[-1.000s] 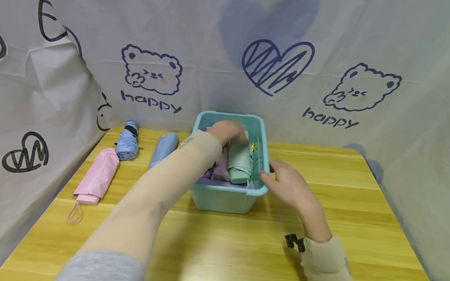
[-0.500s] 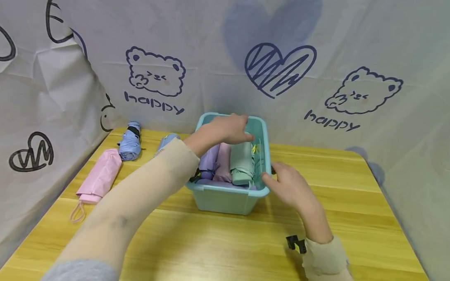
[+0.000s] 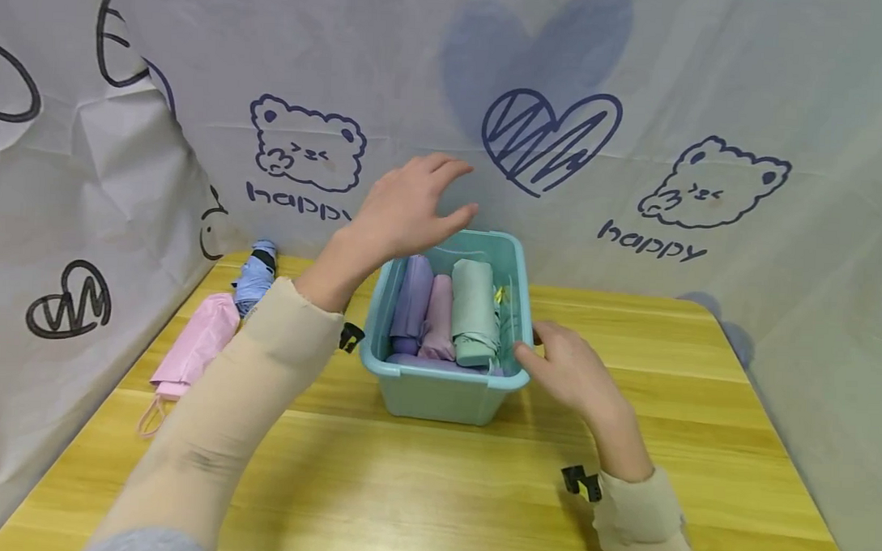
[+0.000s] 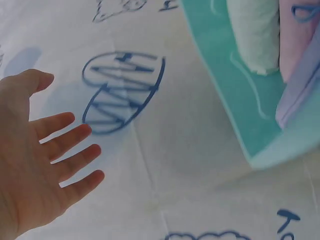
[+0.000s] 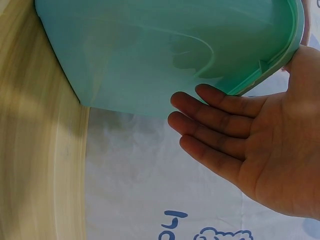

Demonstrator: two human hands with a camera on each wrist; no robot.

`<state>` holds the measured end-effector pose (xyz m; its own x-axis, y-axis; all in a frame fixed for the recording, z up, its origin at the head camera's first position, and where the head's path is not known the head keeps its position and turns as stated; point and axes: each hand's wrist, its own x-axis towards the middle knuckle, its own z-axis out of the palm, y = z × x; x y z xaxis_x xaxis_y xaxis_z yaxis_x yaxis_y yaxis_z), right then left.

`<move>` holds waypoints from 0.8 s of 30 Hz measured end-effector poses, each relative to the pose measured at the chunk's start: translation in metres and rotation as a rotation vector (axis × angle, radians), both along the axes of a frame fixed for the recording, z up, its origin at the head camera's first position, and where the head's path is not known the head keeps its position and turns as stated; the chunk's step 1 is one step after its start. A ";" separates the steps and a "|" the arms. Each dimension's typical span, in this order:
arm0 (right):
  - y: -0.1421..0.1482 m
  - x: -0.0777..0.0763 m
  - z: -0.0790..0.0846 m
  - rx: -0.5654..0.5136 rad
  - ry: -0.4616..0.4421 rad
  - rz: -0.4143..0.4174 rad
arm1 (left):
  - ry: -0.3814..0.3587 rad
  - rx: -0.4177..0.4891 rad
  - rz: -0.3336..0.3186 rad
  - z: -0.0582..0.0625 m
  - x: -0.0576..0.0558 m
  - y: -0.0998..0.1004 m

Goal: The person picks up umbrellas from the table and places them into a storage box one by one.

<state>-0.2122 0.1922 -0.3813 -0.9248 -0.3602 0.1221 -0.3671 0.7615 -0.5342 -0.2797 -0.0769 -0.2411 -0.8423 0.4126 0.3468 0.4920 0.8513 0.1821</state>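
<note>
Left hand (image 3: 414, 206), empty, fingers spread, is raised clear of the bin (image 3: 440, 399) near the table's (image 3: 419, 485) far edge; right hand (image 3: 572, 369), straight-fingered, touches the rim (image 3: 526, 311). Folded umbrellas (image 3: 472, 301) lie inside. Steady support there appears advisable.

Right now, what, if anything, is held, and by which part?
No hold seen: left hand empty; right hand at the bin rim, thumb over it, fingers straight.

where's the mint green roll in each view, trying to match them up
Head: the mint green roll lies in the teal bin, just right of the mauve-pink roll.
Left wrist: at the top edge, right of centre, partly cut off.
Right wrist: not visible.
Shared landmark: the teal bin, in all three.
</note>
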 end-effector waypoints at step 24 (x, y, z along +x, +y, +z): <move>0.000 0.001 -0.001 -0.011 0.001 0.000 | 0.035 0.717 0.291 -0.107 -0.006 -0.118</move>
